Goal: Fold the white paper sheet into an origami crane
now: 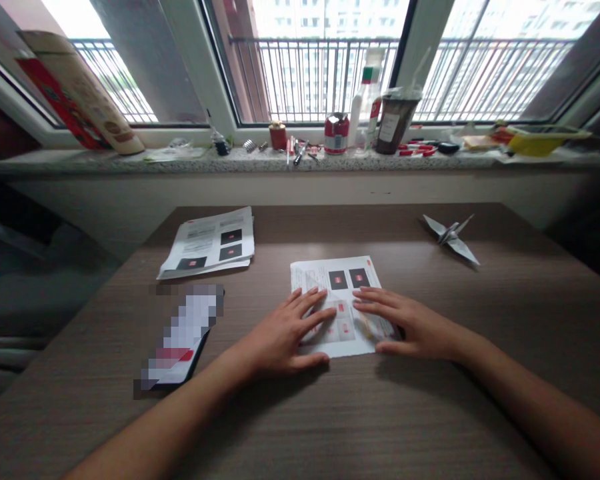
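A printed sheet of paper (341,283) lies flat on the brown wooden table (430,400), near the middle. My left hand (285,333) rests on its left part with fingers stretched out flat. My right hand (405,323) lies on its right part, fingers also spread and pressing the sheet down. Neither hand holds anything.
A stack of printed sheets (210,243) lies at the left back of the table. A phone (183,340) sits left of my left hand. A folded paper crane (453,235) stands at the right back. The windowsill (130,163) carries a can (336,133), a cup (396,120), bottles and small tools.
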The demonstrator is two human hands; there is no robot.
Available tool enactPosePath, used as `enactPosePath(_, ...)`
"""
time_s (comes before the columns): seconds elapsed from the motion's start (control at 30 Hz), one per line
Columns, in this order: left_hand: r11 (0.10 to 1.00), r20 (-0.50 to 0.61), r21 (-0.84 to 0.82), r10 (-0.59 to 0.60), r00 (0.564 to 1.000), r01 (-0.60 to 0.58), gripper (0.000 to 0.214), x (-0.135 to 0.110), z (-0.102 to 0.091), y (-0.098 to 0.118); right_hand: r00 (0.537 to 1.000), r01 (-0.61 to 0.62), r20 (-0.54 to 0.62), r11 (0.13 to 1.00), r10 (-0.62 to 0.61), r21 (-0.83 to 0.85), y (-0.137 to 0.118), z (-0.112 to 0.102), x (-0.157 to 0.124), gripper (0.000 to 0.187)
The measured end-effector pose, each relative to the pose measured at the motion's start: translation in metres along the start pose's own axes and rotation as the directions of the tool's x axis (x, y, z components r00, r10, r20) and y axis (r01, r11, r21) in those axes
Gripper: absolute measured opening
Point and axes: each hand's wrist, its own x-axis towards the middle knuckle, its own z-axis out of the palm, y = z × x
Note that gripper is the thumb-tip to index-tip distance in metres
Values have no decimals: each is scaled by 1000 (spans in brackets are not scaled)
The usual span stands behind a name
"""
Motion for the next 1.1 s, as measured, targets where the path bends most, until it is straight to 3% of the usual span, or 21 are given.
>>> enactPosePath(0.3,1000,17,6,-6,1000,6,87,-1,-3,5,1000,22,19,996,-21,-83,-5,7,-1,69)
enactPosePath(0.47,1000,22,8,5,1000,-5,72,1,-1,3,997,31,67,990,-22,-138,-5,7,-2,66)
enactPosePath(0.67,1000,-3,11,22,1000,-22,64,0,1,-3,999,30,25,992,-27,-122,-5,6,0,63)
enactPosePath(0.9,994,18,101,-47,999,45,64,2,-3,5,996,-35,-81,984,20,-175,1,8,3,58)
enactPosePath(1.1,986,11,148,-80,997,78,64,4,1,13,997,19,-68,982,-32,-189,-9,13,7,58)
